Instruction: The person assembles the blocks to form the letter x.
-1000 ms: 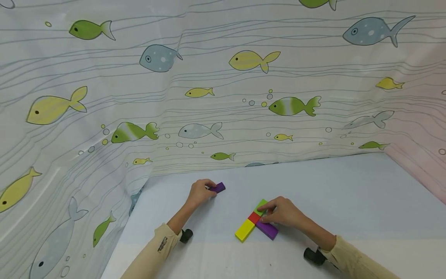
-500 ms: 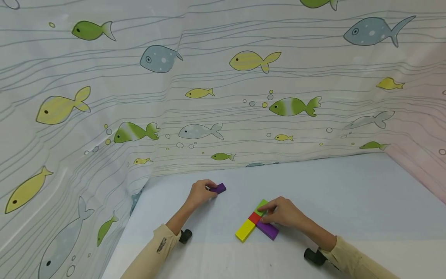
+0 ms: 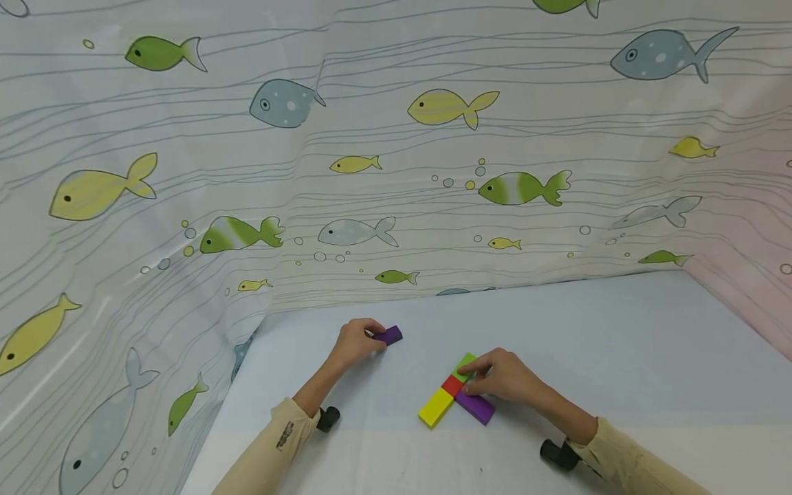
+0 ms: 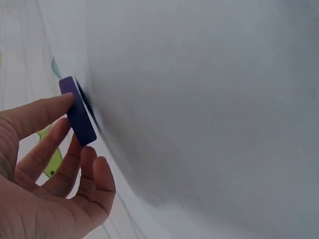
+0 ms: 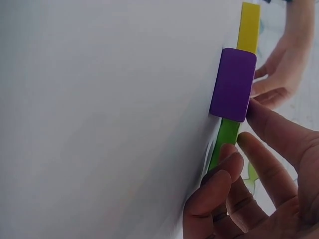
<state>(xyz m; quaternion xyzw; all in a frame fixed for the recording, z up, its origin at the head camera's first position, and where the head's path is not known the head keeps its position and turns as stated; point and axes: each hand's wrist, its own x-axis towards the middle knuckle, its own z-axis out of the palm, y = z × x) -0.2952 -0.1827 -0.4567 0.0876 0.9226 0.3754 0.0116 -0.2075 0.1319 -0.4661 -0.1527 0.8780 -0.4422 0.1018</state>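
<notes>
My left hand (image 3: 355,342) pinches a small purple block (image 3: 391,335) between thumb and fingers, toward the back left of the table. In the left wrist view this block (image 4: 79,117) is tilted, right at the white surface. To the right, my right hand (image 3: 504,377) has curled fingers at a green block (image 3: 465,361), its thumb at the corner of a longer purple block (image 3: 476,409). A red block (image 3: 452,386) lies between green and yellow (image 3: 436,410), forming one straight row; the longer purple block branches off at an angle. The red block is hidden in the right wrist view.
The white tabletop (image 3: 588,344) spreads around the blocks. Behind and at the sides hangs a fish-patterned curtain (image 3: 371,192). A dark wrist camera sits under each forearm, the left one (image 3: 328,418) and the right one (image 3: 558,455).
The small purple block in my left hand has shifted very slightly to the right. My right hand and the joined blocks stay in place.
</notes>
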